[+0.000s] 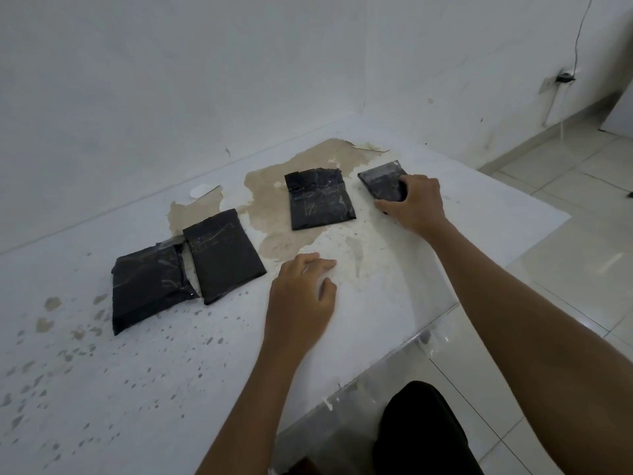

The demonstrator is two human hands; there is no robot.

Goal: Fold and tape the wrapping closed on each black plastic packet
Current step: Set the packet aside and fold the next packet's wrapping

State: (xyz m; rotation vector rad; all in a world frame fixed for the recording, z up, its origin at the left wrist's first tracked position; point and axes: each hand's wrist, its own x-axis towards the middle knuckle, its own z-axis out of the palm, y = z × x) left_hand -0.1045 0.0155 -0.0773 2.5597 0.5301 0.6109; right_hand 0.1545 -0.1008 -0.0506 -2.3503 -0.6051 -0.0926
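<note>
Several black plastic packets lie on a worn white table [144, 371]. My right hand [412, 204] grips the far right packet [382, 181], fingers curled over its near edge. A taped packet [320, 198] lies just left of it. Two more packets sit at the left: one [224, 255] leans against another [149, 286], overlapping slightly. My left hand [301, 296] rests on the tabletop with relaxed fingers, holding nothing, to the right of those two. No tape roll is visible.
The tabletop has peeled brown patches [274, 200] and specks. A white wall stands behind the table. The table's right edge [445, 310] drops to a tiled floor [565, 269]. A dark garment [424, 430] shows at the bottom right. A cable hangs on the right wall [565, 78].
</note>
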